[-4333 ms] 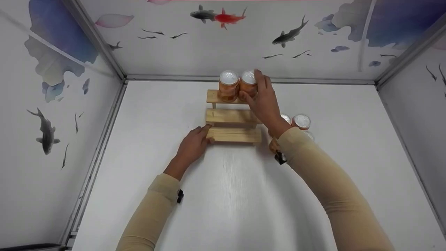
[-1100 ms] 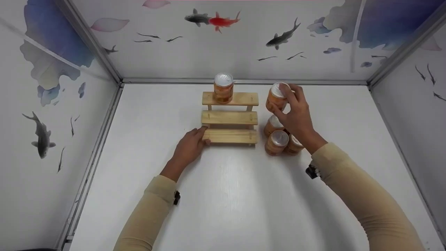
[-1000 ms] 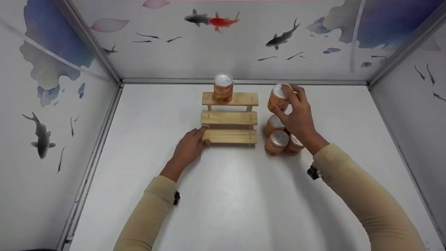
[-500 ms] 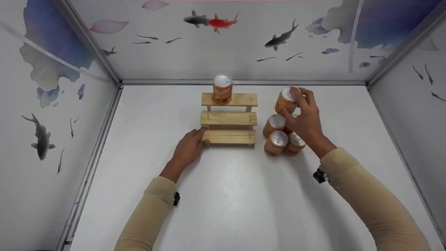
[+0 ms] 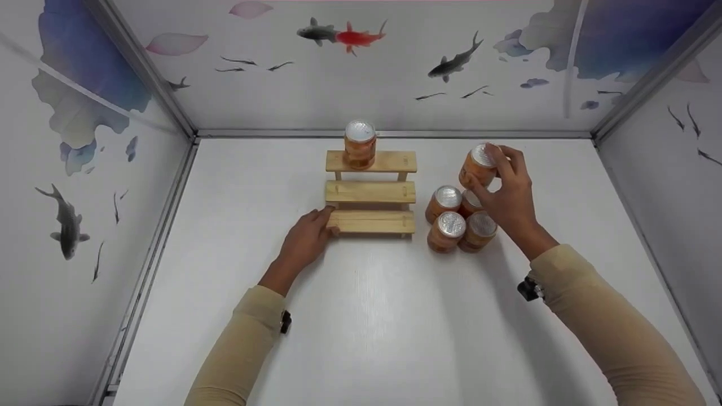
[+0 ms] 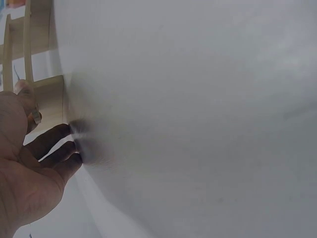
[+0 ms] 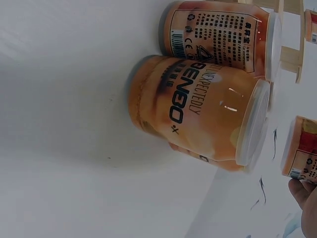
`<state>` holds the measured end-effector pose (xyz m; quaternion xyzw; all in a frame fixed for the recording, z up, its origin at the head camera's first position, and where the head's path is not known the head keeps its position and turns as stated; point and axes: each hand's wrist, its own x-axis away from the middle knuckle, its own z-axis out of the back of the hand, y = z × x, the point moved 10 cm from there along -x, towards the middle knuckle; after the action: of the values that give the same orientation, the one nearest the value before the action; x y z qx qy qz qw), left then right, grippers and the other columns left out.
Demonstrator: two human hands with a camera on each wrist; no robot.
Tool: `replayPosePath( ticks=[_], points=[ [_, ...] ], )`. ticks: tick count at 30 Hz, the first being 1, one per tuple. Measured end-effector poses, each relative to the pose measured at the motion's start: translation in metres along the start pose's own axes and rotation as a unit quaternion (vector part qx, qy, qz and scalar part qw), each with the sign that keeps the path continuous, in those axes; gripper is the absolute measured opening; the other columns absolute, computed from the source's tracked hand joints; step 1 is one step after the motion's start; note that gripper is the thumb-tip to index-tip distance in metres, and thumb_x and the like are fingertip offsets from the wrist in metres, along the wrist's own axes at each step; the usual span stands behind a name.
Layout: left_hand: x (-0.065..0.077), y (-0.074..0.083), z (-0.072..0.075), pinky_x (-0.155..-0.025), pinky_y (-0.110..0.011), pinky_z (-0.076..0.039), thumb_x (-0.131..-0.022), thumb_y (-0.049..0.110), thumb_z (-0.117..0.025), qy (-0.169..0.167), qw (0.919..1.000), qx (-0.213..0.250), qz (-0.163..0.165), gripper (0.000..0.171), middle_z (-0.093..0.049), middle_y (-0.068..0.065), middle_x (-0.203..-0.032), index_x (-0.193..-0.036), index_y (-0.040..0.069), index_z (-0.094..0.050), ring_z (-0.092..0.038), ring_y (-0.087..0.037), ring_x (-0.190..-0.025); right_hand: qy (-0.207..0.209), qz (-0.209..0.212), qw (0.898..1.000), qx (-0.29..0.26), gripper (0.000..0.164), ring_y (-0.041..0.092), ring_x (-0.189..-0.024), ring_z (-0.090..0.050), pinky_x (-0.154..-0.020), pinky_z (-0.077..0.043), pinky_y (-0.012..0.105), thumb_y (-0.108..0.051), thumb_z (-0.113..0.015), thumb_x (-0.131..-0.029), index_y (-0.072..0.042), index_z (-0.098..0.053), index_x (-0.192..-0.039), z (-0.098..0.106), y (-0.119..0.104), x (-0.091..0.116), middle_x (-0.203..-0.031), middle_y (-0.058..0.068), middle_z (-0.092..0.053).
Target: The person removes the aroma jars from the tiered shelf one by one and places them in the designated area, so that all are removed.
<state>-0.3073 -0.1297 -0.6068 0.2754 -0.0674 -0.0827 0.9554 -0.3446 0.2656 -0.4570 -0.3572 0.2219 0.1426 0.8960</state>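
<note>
A small three-step wooden rack (image 5: pixel 370 192) stands near the back of the white table. My left hand (image 5: pixel 304 239) grips the left end of its lowest step; in the left wrist view, the left hand's (image 6: pixel 29 178) thumb and a finger are at the step's end while the other fingers touch the tabletop. An orange can with a silvery lid (image 5: pixel 361 145) stands upright at the left of the top step. My right hand (image 5: pixel 507 194) pinches another orange can (image 5: pixel 477 167), slightly tilted, behind a cluster of similar cans. The right wrist view catches this held can (image 7: pixel 303 151) at its right edge.
Several orange cans (image 5: pixel 446 232) stand upright, close together, right of the rack. In the right wrist view, a near can (image 7: pixel 198 109) shows printed lettering. White walls (image 5: pixel 372 84) with painted fish enclose the table's back and sides.
The right hand has taken the right-hand can off the top step and carried it rightward, past the cluster's back. The left hand has stayed at the rack's lowest step.
</note>
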Motion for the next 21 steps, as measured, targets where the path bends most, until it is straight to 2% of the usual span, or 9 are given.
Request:
replayPosePath(
  ticks=[2, 4, 7, 9, 21],
  points=[
    [0.0, 0.0, 0.0, -0.129, -0.061, -0.043, -0.113, 0.054, -0.054, 0.0, 1.0, 0.0, 0.0, 0.067, -0.054, -0.026, -0.165, -0.168, 0.017, -0.047, -0.049, -0.045, -0.158, 0.002, -0.001, 1.0, 0.007, 0.069, 0.036, -0.137, -0.064, -0.103, -0.062, 0.044, -0.013, -0.084, -0.1, -0.009, -0.052, -0.161, 0.002, 0.003, 0.001, -0.152, 0.026, -0.05],
    [0.0, 0.0, 0.0, -0.128, -0.061, -0.043, -0.113, 0.054, -0.053, 0.0, 1.0, -0.001, -0.003, 0.068, -0.054, -0.027, -0.165, -0.168, 0.016, -0.047, -0.05, -0.045, -0.157, 0.005, -0.004, 1.0, 0.012, 0.07, 0.035, -0.136, -0.065, -0.103, -0.059, 0.031, -0.012, -0.085, -0.099, -0.009, -0.052, -0.161, 0.004, 0.006, 0.003, -0.152, 0.025, -0.05],
    [0.0, 0.0, -0.001, -0.128, -0.061, -0.044, -0.113, 0.054, -0.053, 0.002, 1.0, -0.001, -0.005, 0.068, -0.055, -0.028, -0.164, -0.168, 0.016, -0.047, -0.051, -0.046, -0.156, 0.008, -0.008, 1.0, 0.013, 0.07, 0.035, -0.135, -0.065, -0.1, -0.05, 0.011, -0.011, -0.085, -0.099, -0.01, -0.053, -0.161, 0.007, 0.011, 0.005, -0.151, 0.024, -0.051],
    [-0.001, 0.0, 0.0, -0.127, -0.061, -0.044, -0.113, 0.054, -0.053, 0.004, 1.0, -0.001, -0.007, 0.067, -0.055, -0.028, -0.164, -0.168, 0.016, -0.047, -0.052, -0.046, -0.155, 0.011, -0.01, 1.0, 0.01, 0.07, 0.035, -0.135, -0.065, -0.099, -0.045, 0.004, -0.01, -0.085, -0.098, -0.011, -0.053, -0.161, 0.009, 0.014, 0.006, -0.151, 0.025, -0.051],
    [0.001, 0.0, 0.0, -0.128, -0.061, -0.043, -0.114, 0.052, -0.054, -0.001, 1.0, -0.001, 0.001, 0.065, -0.053, -0.025, -0.166, -0.169, 0.018, -0.046, -0.048, -0.044, -0.158, 0.025, -0.015, 1.0, 0.008, 0.067, 0.036, -0.137, -0.063, -0.097, -0.043, 0.001, -0.007, -0.083, -0.098, -0.009, -0.055, -0.159, 0.022, 0.025, 0.01, -0.149, 0.026, -0.051]
  ],
)
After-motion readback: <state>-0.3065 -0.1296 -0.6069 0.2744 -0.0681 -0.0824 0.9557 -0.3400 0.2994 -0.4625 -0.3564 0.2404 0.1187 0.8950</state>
